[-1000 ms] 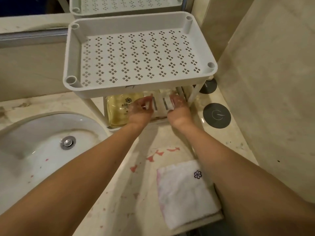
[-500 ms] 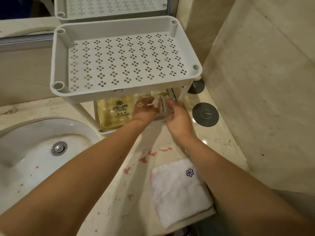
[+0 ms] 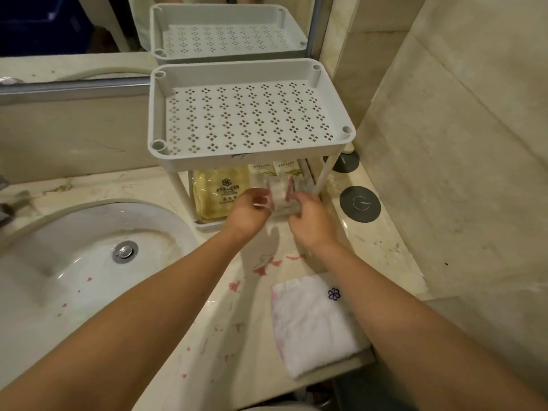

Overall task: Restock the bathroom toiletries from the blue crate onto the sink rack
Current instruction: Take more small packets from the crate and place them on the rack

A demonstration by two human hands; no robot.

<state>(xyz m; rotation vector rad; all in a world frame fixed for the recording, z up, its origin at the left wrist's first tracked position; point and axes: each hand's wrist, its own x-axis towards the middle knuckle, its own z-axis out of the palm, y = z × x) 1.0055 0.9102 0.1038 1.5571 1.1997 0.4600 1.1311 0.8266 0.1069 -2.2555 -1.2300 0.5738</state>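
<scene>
A white two-tier sink rack [image 3: 207,155] stands on the counter right of the basin; its perforated top shelf holds nothing. On the lower shelf lie a yellow packet [image 3: 218,192] with a flower logo and small cream boxes [image 3: 274,169] behind. My left hand [image 3: 247,213] and my right hand [image 3: 308,219] both grip a clear wrapped packet with red stripes [image 3: 280,191] at the front of the lower shelf. The blue crate shows only as a reflection [image 3: 44,25] in the mirror.
A white basin [image 3: 74,250] with a metal drain lies at the left. A folded white towel [image 3: 311,324] with a purple flower sits near the counter's front edge. A round black disc [image 3: 359,204] lies right of the rack, close to the side wall. Red stains mark the counter.
The view has shifted, with the rack now more central. Both hands have drawn slightly back toward the shelf's front, and the striped clear packet now shows between them.
</scene>
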